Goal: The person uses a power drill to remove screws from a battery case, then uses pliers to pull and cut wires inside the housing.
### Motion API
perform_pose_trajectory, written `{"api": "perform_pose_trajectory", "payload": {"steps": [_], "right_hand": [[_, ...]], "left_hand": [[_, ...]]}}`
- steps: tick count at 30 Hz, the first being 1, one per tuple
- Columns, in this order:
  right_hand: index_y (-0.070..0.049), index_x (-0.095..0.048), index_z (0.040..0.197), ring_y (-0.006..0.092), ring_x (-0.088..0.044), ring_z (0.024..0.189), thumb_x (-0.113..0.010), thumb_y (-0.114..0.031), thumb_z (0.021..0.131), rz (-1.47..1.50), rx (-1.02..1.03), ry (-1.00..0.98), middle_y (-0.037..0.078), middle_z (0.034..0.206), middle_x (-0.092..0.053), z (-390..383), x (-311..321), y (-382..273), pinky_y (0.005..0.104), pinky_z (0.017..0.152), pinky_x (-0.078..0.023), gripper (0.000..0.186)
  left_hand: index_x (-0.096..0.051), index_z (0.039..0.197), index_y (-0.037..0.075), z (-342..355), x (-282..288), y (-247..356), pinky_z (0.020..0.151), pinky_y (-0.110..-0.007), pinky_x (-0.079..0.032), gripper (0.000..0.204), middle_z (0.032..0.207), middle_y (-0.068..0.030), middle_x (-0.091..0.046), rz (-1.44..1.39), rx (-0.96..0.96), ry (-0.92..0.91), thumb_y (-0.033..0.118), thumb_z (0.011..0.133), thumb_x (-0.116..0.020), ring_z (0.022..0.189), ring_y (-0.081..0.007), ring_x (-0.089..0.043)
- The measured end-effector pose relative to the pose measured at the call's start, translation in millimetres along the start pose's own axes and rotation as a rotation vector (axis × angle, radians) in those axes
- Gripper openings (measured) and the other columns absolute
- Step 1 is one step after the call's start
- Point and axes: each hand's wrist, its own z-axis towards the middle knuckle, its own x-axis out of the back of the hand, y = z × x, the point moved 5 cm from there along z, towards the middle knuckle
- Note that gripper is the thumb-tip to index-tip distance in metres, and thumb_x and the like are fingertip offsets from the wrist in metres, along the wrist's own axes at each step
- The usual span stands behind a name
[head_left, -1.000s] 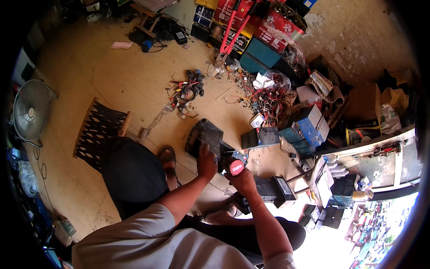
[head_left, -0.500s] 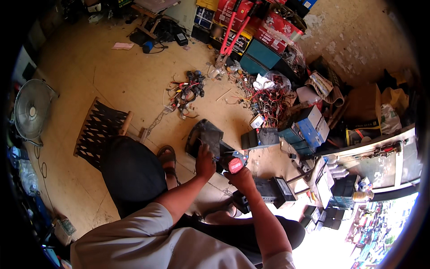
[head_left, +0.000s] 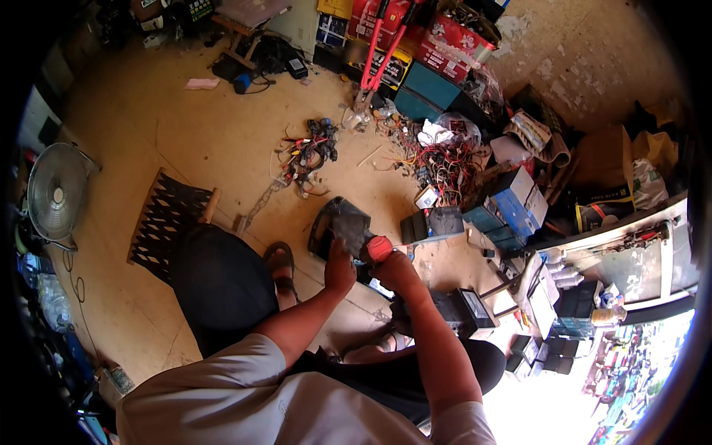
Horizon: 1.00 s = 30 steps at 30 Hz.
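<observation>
My right hand (head_left: 396,273) is wrapped round the handle of a power drill (head_left: 380,248), whose rounded red end faces up. The drill sits at the near right side of a black plastic casing (head_left: 359,219), and its tip is hidden. At the casing's near edge, my left hand (head_left: 340,270) is closed on it, just left of the drill; its fingertips are partly hidden. The casing lies on the floor in front of my feet, with dark grey inside.
A black battery-like box (head_left: 437,222) stands right of the casing, and another dark box (head_left: 469,311) is by my right forearm. Tangled wires (head_left: 449,169) and a smaller wire heap (head_left: 311,152) lie beyond. A low woven stool (head_left: 172,215) stands left, a fan (head_left: 58,191) farther left.
The drill and my right hand have shifted slightly left and away from me, closer over the casing. My left hand stays at the casing's near edge.
</observation>
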Motion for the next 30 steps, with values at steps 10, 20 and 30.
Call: {"api": "perform_pose_trajectory", "payload": {"steps": [10, 20, 30], "right_hand": [[-0.003, -0.070, 0.100, 0.0396, -0.070, 0.097, -0.077, -0.029, 0.074, -0.014, 0.025, -0.010, 0.023, 0.096, -0.072, -4, -3, 0, 0.0473, 0.082, -0.056, 0.037], [-0.004, -0.070, 0.103, 0.0398, -0.069, 0.101, -0.077, -0.028, 0.074, -0.001, 0.042, -0.002, 0.023, 0.100, -0.073, -10, 5, -7, 0.0474, 0.086, -0.056, 0.038], [-0.003, -0.071, 0.095, 0.0405, -0.070, 0.094, -0.078, -0.034, 0.073, -0.053, 0.053, 0.014, 0.023, 0.092, -0.073, -8, -10, 13, 0.0481, 0.081, -0.056, 0.039]], "left_hand": [[-0.066, 0.095, -0.003, -3, 9, 7, 0.110, -0.048, -0.045, 0.017, 0.145, -0.0254, -0.050, 0.022, -0.024, 0.009, 0.001, 0.079, -0.065, 0.141, -0.0445, -0.044], [-0.069, 0.088, 0.007, 10, 20, 25, 0.087, -0.050, -0.044, 0.013, 0.102, -0.0134, -0.063, 0.156, -0.229, -0.126, 0.009, 0.075, -0.069, 0.106, -0.0348, -0.057], [-0.072, 0.091, 0.009, 22, -18, 10, 0.091, -0.048, -0.046, 0.012, 0.097, -0.0130, -0.065, 0.235, -0.316, -0.251, 0.012, 0.079, -0.072, 0.103, -0.0346, -0.059]]}}
